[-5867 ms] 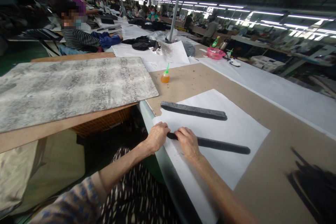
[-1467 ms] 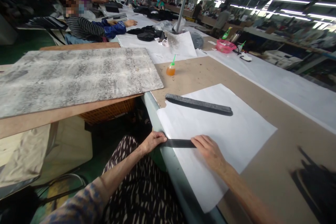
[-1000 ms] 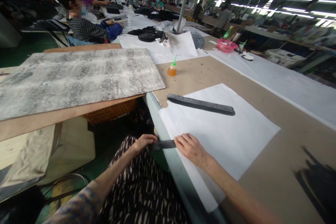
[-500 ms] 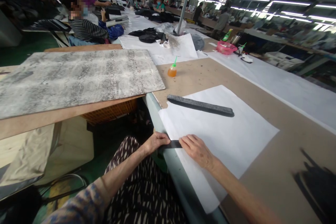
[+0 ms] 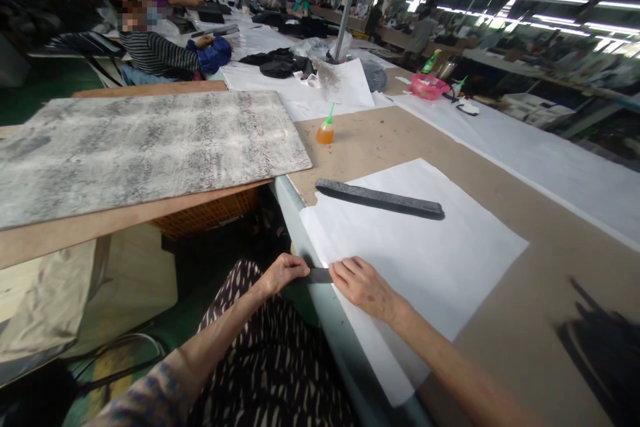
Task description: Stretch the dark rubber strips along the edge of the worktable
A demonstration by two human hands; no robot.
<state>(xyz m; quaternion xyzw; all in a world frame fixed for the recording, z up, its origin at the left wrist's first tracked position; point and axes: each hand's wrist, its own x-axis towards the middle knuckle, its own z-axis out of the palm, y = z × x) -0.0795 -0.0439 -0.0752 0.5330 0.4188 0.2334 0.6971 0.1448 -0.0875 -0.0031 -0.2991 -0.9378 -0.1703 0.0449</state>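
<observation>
A short dark strip (image 5: 318,275) spans the gap between my hands at the table edge. My left hand (image 5: 285,273) pinches its left end, just off the edge. Over the white paper sheet (image 5: 430,247), my right hand (image 5: 365,287) is closed on the strip's other end, its fingers curled down and hiding that part. Farther up the sheet lies a stack of grey-black strips (image 5: 380,199), slanting down to the right and apart from both hands.
A bottle of orange liquid with a green nozzle (image 5: 325,129) stands on the brown board (image 5: 385,127). At left is a speckled grey-white board (image 5: 160,147). A pink basket (image 5: 429,87) sits farther back. A co-worker in a striped top (image 5: 155,53) sits at the far left. Dark items (image 5: 600,340) lie at right.
Both hands have shifted slightly left with the strip, my left hand farther past the table edge. The co-worker's raised hand has come down. The view has moved slightly.
</observation>
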